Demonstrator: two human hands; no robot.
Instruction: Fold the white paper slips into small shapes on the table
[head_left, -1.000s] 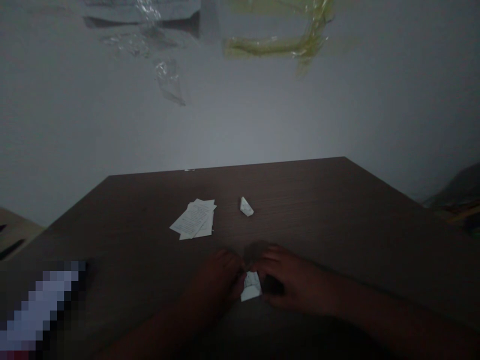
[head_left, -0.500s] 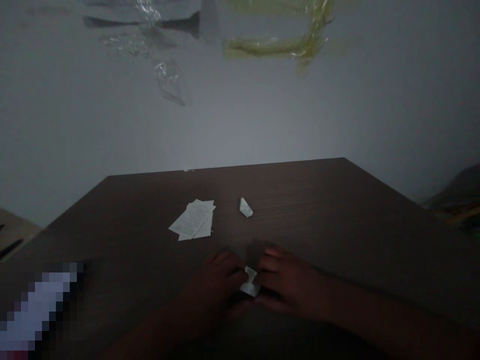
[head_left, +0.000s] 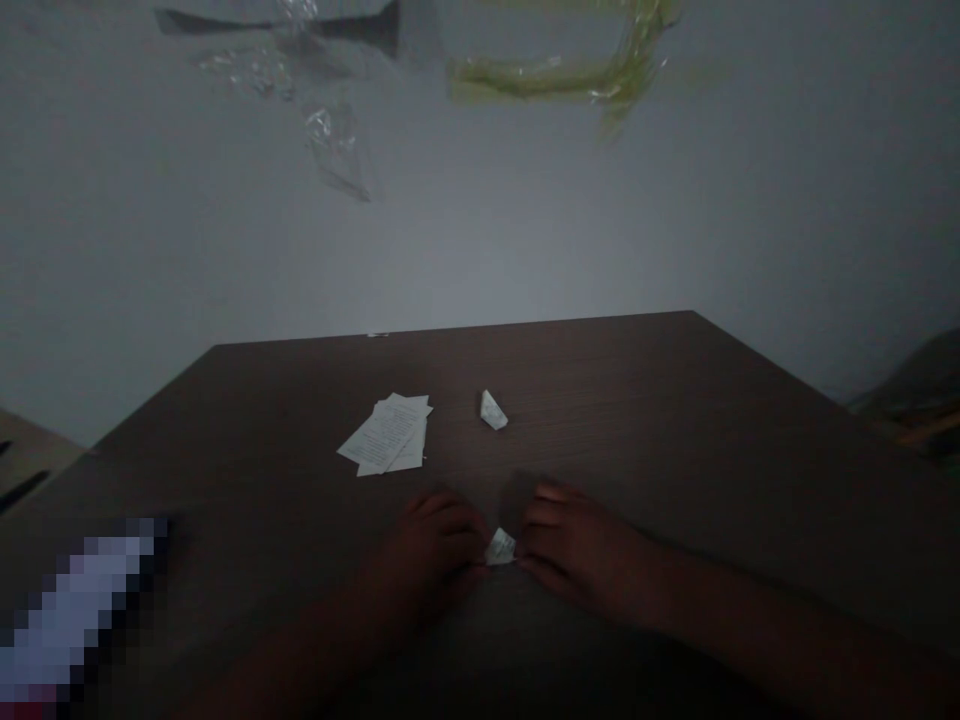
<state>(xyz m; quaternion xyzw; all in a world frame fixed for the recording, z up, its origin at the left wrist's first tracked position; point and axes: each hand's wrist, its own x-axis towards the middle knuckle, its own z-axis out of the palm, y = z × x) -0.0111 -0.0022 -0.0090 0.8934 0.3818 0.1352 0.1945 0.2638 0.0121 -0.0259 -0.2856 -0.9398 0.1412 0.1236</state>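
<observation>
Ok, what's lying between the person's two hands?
A small folded piece of white paper lies between the left hand and the right hand, as the head view shows.

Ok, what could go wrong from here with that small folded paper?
The small folded paper is held only at its edges between the left hand and right hand, so it might slip or spring open. The loose paper slips lie unweighted on the dark wooden table, so a stray hand could scatter them.

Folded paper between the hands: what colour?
The folded paper is white with faint dark print, best seen in the head view.
</observation>
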